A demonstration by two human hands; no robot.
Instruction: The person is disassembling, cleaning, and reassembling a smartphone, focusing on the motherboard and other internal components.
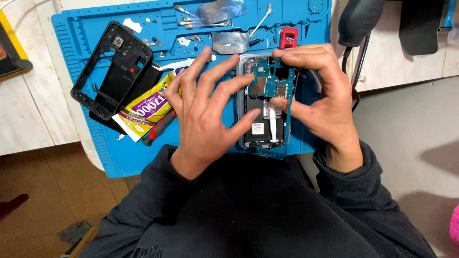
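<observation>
At the far left a dark object with a yellow edge (10,50) sits on the pale tiled counter (28,110), just off the blue work mat (76,33) that covers the bench top. On the mat's left part lies a black phone frame (114,71), tilted, its empty middle showing the dark panel beneath it. Against its lower right corner rests a glue packet (146,111), a crumpled sachet that is yellow at its upper end, purple across the middle with white lettering, and white at the bottom corner; a screwdriver with a red handle (160,128) pokes out from under it. The left hand (203,114) is spread wide, clutching nothing, its fingertips (254,114) pressing down on the opened phone (264,129) and on the blue-green circuit board (270,83) that sits over the phone's upper half. A white rectangular label (258,128) and a white ribbon strip show on the phone's black inner face below the board. The right hand (320,95) pinches the board, thumb under its lower right edge and forefinger along its top. Behind the hands, in the mat's trays, lie small screws, metal tweezers (262,18), a clear plastic film (222,13) and a small red block (288,37). At the upper right a dark tool body (358,19) hangs over the counter
</observation>
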